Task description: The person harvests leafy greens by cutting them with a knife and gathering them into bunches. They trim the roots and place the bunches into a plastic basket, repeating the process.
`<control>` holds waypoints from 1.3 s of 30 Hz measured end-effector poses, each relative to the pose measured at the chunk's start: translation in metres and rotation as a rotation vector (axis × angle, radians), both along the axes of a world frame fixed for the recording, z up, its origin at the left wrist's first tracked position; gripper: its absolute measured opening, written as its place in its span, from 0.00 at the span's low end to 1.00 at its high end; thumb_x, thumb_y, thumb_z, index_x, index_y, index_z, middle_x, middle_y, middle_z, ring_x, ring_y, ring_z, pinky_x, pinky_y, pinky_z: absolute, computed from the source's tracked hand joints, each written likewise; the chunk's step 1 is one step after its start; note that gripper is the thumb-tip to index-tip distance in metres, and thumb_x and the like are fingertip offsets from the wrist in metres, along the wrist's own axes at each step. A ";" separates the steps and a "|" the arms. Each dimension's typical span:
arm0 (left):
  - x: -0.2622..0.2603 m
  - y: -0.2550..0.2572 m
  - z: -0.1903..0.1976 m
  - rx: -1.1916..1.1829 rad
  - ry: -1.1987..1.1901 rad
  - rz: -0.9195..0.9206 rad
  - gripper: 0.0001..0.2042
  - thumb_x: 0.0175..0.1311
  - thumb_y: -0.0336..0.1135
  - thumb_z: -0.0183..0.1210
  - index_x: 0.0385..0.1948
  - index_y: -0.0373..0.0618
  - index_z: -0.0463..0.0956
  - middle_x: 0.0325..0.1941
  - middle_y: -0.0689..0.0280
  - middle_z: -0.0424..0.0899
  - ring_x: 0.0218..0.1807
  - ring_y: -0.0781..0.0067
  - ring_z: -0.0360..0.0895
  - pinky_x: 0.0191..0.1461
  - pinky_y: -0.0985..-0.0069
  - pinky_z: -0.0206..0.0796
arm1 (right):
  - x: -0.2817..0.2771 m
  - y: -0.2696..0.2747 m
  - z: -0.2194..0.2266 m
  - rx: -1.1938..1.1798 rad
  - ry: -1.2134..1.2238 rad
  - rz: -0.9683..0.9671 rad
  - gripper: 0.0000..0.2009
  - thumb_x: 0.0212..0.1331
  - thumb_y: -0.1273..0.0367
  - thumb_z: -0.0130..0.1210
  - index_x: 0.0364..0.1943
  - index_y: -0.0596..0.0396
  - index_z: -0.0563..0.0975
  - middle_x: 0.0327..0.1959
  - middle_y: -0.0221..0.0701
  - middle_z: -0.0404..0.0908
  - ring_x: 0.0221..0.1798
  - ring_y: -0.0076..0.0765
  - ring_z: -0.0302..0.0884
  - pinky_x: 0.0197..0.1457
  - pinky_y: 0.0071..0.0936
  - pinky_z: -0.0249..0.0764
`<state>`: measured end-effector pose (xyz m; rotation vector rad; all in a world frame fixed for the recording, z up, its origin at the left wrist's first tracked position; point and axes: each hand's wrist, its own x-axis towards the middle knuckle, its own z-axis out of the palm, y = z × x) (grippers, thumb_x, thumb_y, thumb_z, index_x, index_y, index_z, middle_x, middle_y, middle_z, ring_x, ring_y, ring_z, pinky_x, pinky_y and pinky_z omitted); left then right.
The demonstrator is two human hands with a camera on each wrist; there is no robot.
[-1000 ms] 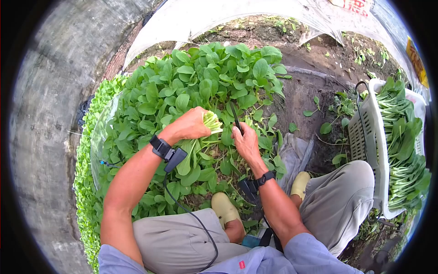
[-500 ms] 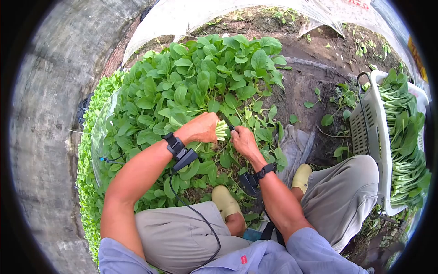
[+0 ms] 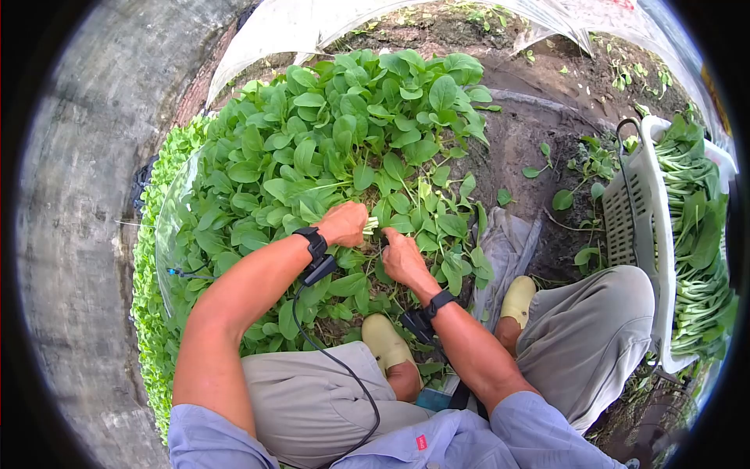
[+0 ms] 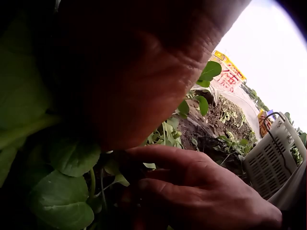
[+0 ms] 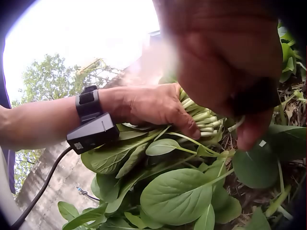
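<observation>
A bunch of cut leafy greens, its pale stem ends (image 3: 370,225) pointing right, is gripped by my left hand (image 3: 341,223) low over the plant bed (image 3: 312,133). In the right wrist view the left hand (image 5: 160,108) wraps round these stems (image 5: 204,120), leaves hanging below. Just to the right, my right hand (image 3: 404,259) curls round a dark handle (image 3: 384,241); the blade is hidden in the head view. The right wrist view shows the right hand (image 5: 225,62) with the dark handle (image 5: 256,98), a cut stem piece beside its fingers.
A white basket (image 3: 664,258) filled with greens stands at the right. Grey plastic sheeting (image 3: 504,258) lies on the soil near a yellow clog (image 3: 517,301); another clog (image 3: 384,344) is below the hands. Clear film (image 3: 273,39) arches behind the bed, and a concrete surface (image 3: 86,234) runs along the left.
Both hands have moved lower among the plants. The left hand has shifted right, then slightly back left with the bunch, and the right hand has moved down and left, its blade dropping out of sight.
</observation>
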<state>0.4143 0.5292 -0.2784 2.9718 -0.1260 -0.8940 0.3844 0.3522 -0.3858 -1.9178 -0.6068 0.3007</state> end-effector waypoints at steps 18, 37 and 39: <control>-0.024 -0.045 0.026 0.076 0.396 -0.048 0.12 0.48 0.31 0.66 0.30 0.30 0.84 0.37 0.42 0.87 0.43 0.45 0.87 0.44 0.59 0.80 | 0.034 -0.041 0.041 -0.146 0.659 0.403 0.25 0.61 0.81 0.47 0.65 0.59 0.76 0.28 0.34 0.86 0.22 0.30 0.83 0.24 0.29 0.80; -0.030 0.004 0.021 -0.259 0.377 0.094 0.11 0.44 0.30 0.69 0.29 0.35 0.80 0.22 0.59 0.82 0.25 0.68 0.76 0.32 0.64 0.71 | 0.021 -0.010 0.010 -0.260 0.456 0.425 0.19 0.50 0.76 0.62 0.50 0.61 0.83 0.42 0.48 0.88 0.43 0.51 0.88 0.43 0.45 0.81; -0.025 0.009 0.028 -0.251 0.395 0.103 0.13 0.45 0.31 0.71 0.31 0.37 0.82 0.24 0.64 0.83 0.28 0.75 0.74 0.34 0.69 0.71 | 0.030 -0.029 0.013 0.061 0.905 0.324 0.14 0.60 0.72 0.62 0.50 0.60 0.83 0.34 0.31 0.88 0.29 0.25 0.80 0.27 0.25 0.70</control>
